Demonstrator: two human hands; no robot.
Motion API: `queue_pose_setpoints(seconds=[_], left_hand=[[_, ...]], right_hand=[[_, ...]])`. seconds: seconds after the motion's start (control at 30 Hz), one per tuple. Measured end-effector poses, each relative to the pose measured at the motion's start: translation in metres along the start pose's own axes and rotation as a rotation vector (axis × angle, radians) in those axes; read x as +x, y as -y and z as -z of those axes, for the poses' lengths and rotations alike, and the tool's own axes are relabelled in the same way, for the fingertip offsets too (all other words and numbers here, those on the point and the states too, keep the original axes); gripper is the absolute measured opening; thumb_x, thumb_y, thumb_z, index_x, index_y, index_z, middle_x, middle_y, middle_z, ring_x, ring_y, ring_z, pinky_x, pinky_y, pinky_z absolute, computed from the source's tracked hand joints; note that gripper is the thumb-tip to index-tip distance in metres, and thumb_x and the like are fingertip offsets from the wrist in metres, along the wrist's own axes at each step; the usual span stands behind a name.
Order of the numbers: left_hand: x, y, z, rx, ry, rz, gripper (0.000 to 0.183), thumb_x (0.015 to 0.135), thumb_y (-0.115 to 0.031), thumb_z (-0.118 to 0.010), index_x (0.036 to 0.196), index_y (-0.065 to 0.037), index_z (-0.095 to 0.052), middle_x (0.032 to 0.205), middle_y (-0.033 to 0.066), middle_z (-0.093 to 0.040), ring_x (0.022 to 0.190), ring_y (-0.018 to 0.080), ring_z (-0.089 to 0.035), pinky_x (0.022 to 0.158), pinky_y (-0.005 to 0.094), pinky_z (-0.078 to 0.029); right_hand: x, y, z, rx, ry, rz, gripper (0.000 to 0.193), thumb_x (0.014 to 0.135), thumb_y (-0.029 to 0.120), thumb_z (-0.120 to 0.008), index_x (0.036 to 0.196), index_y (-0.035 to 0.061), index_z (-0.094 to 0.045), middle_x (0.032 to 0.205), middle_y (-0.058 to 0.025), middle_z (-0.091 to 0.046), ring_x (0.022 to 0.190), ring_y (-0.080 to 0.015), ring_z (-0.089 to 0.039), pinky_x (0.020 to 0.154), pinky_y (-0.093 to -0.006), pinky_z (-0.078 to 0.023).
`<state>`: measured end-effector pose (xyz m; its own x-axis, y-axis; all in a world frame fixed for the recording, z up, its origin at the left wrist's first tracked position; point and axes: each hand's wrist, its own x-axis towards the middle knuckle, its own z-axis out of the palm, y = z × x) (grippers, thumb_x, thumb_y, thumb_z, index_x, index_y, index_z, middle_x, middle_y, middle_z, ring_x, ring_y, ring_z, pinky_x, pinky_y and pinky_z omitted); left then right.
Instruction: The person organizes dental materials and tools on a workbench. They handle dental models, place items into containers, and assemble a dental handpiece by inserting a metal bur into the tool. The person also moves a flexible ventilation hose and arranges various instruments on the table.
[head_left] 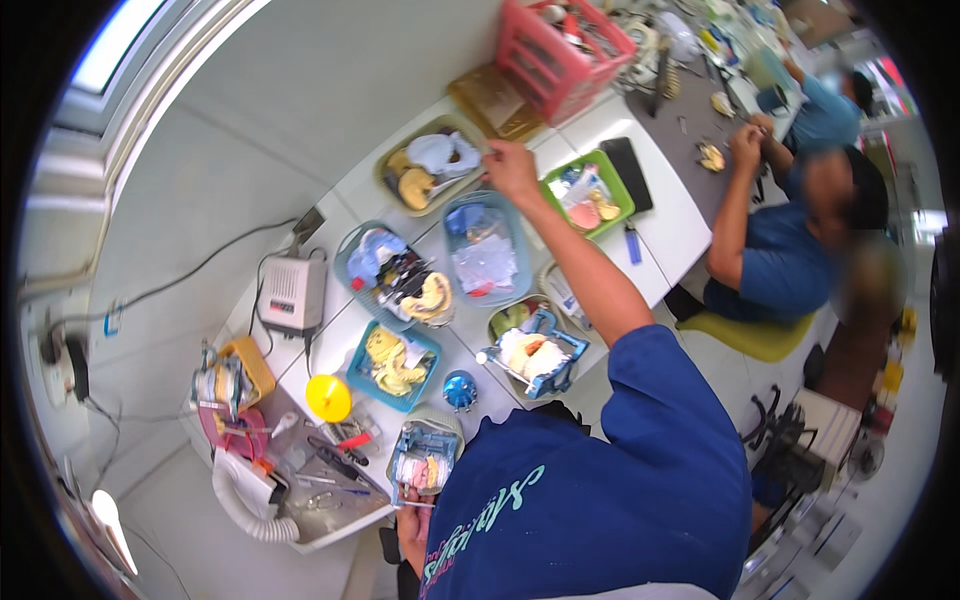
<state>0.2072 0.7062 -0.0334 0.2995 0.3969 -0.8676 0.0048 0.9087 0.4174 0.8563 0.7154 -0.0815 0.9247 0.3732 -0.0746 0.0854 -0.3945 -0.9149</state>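
Beige basket [455, 195] with yellow dental cast [415, 188] inside: far side of counter [682, 232], near wall [300, 120]. Right hand [512, 168] pinching its right rim. Left hand [414, 522] at blue dental articulator [428, 440], partly hidden; grip cannot be told.

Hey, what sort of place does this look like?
Probably a dental laboratory: a cream jaw model, a blue articulator holding a pink-gummed model, and a ribbed white hose suggest it.
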Motion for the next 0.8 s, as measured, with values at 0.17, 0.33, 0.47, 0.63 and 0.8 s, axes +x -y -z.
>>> queue_pose_setpoints(seconds=[0.17, 0.33, 0.47, 0.63, 0.8], left_hand=[[0.010, -0.003, 0.005, 0.018, 0.060, -0.003, 0.046, 0.094, -0.012, -0.065, 0.137, -0.007, -0.047, 0.131, 0.0097, -0.057, 0.119, 0.0233, -0.058, 0.101, 0.0392, -0.049], [0.024, -0.008, 0.006, 0.038, 0.116, -0.002, 0.046, 0.095, -0.012, -0.064, 0.137, -0.007, -0.047, 0.132, 0.0099, -0.057, 0.120, 0.0234, -0.057, 0.102, 0.0388, -0.048], [0.023, -0.008, 0.013, 0.049, 0.134, -0.010, 0.046, 0.095, -0.012, -0.064, 0.137, -0.007, -0.047, 0.133, 0.0101, -0.057, 0.120, 0.0234, -0.057, 0.102, 0.0386, -0.048], [0.023, -0.009, 0.021, 0.058, 0.167, -0.019, 0.046, 0.095, -0.013, -0.063, 0.137, -0.007, -0.047, 0.134, 0.0103, -0.056, 0.121, 0.0234, -0.057, 0.103, 0.0382, -0.047], [0.019, -0.001, 0.032, 0.041, 0.195, -0.032, 0.046, 0.096, -0.013, -0.063, 0.138, -0.007, -0.047, 0.134, 0.0105, -0.056, 0.121, 0.0235, -0.057, 0.103, 0.0378, -0.047]], right_hand=[[-0.002, 0.017, 0.009, -0.050, 0.003, -0.129, 0.033, 0.085, 0.013, -0.063, 0.117, 0.0066, -0.070, 0.076, -0.0174, -0.073, 0.066, -0.0217, -0.074, 0.070, -0.0320, -0.058], [0.003, 0.014, 0.009, -0.047, 0.027, -0.100, 0.037, 0.083, 0.013, -0.064, 0.117, -0.0016, -0.067, 0.074, -0.0161, -0.072, 0.066, -0.0203, -0.074, 0.063, -0.0288, -0.057], [0.005, 0.019, 0.009, -0.181, 0.012, -0.032, 0.038, 0.086, 0.024, -0.065, 0.114, 0.0004, -0.069, 0.068, -0.0136, -0.071, 0.064, -0.0199, -0.073, 0.065, -0.0300, -0.057], [-0.006, 0.017, 0.021, -0.275, 0.054, 0.073, 0.043, 0.084, 0.035, -0.069, 0.110, 0.0010, -0.071, 0.074, -0.0167, -0.071, 0.069, -0.0267, -0.072, 0.074, -0.0374, -0.056], [-0.056, 0.053, 0.089, -0.037, 0.160, 0.040, 0.038, 0.088, 0.030, -0.068, 0.113, 0.0007, -0.070, 0.085, -0.0169, -0.073, 0.074, -0.0220, -0.074, 0.073, -0.0319, -0.057]])
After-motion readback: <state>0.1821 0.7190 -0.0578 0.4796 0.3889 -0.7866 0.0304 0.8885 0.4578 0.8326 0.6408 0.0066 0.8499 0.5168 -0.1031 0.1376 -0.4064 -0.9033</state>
